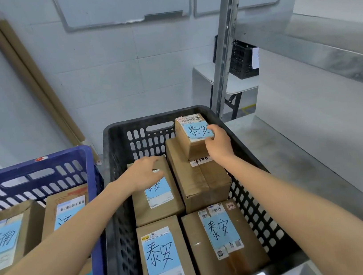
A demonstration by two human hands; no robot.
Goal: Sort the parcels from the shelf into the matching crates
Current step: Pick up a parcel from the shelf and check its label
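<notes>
Two crates stand before you: the black crate (111,170) lies under both hands, the blue crate (39,160) lies beyond your left forearm, and the steel counter (319,164) stretches off to the right of your right arm. The hands are apart, each on its own parcel inside the black crate.

Your right hand (218,143) grips the small parcel (195,150), fingers curled round its near right corner. That parcel sits on top of the large box (196,182) just below your wrist, at the far right of the crate. Your left hand (145,174) rests palm down on the middle parcel (159,205), fingers loose and holding nothing.

The small parcel's blue note seems to match those on the parcels nearest you, so this looks like the right crate. The step is probably seating it:

- Keep its label facing up.
- Square it onto the large box so that no edge overhangs.
- Let go only once it sits flat, as it rides high and could tip.
- Keep your left hand pressing lightly to steady the row
</notes>
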